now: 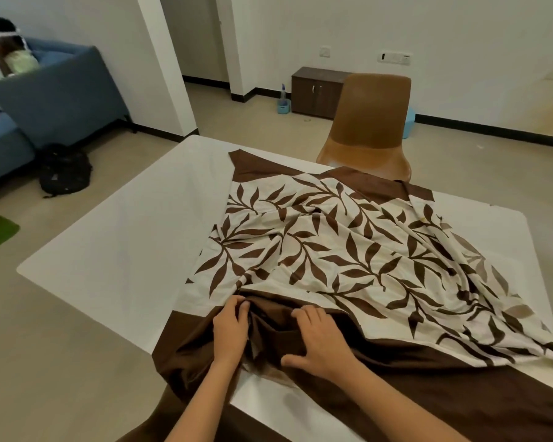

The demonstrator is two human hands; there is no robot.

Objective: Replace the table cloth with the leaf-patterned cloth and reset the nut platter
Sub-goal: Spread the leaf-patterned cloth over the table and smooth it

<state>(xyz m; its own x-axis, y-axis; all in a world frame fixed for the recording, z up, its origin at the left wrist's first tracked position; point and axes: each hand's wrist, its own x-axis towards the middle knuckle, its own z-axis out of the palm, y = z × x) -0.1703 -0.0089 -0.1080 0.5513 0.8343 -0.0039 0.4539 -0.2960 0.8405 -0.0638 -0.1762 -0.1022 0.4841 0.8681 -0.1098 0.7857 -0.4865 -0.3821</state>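
The leaf-patterned cloth (348, 250) lies in a rumpled, half-unfolded heap over the middle and right of the white table (115, 244), its brown border bunched at the near edge and one strip already hanging over the near side. Both hands work at that bunch. The left hand (229, 330) has its fingers curled into the folds where the brown border meets the printed field, pinching a layer of the cloth, probably to separate it from the one beneath. The right hand (316, 342) lies just beside it with fingers spread and thumb out, pressing flat on the brown border rather than closing on it, which looks like a way to hold the lower layers steady while the other hand finds an edge. The cloth's far corners lie folded toward the brown chair (367, 122), so the spreading seems only partly done, with the table's left half bare. No nut platter is in view.
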